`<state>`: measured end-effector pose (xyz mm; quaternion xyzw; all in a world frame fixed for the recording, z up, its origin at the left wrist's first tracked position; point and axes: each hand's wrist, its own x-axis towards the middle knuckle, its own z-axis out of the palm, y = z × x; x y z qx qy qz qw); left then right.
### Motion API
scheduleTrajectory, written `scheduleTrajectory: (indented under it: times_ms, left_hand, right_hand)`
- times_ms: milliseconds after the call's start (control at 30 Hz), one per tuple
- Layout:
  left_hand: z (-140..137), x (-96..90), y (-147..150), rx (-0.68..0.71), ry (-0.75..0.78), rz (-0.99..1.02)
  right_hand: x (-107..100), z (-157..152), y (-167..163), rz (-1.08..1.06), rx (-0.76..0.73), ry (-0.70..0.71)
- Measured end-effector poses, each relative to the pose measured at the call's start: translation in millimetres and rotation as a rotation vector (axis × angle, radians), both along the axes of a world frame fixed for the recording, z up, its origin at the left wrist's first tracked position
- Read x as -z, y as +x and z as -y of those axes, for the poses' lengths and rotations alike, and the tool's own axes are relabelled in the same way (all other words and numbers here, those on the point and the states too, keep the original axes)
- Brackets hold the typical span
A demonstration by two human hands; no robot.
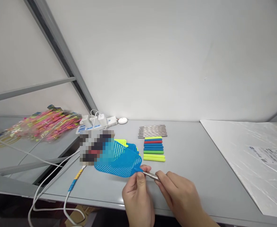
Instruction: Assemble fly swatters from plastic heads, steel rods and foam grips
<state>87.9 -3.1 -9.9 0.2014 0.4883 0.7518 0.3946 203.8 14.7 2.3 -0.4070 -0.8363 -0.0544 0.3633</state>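
Beside coloured tubes [153, 148] and metal rods [152, 131], left fingers [141, 181] pinch a blue paddle [126, 164], right fingers [164, 179] its shaft [150, 175].

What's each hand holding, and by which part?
Left hand: blue perforated plastic swatter head, pinched at its narrow neck. Right hand: slim silver metal rod, gripped away from that neck; its far end is hidden.

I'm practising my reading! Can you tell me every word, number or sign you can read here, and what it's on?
No text here is clear enough to quote.
Label on the flat white package: printed lines, too small and blurred.
Power strip: any markings are too small.
Bagged bundle: no readable words.
Blue mesh paddle: no readable words.
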Motion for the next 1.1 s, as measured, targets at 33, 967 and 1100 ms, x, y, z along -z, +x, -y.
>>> scheduleTrajectory:
  times_ms: [33,967,1100]
  left_hand:
    - [-0.1,0.4,-1.8,-0.032,0.011,0.012]
    - [9.8,-21.3,-37.8,0.068,0.135,0.09]
    - [11.9,-41.3,-58.4,0.041,0.236,0.164]
  right_hand:
    - [0.5,0.5,-0.7,0.013,0.01,0.051]
    - [-17.0,-2.1,5.8,0.288,-0.069,0.004]
    - [-27.7,7.6,25.7,0.361,-0.052,0.042]
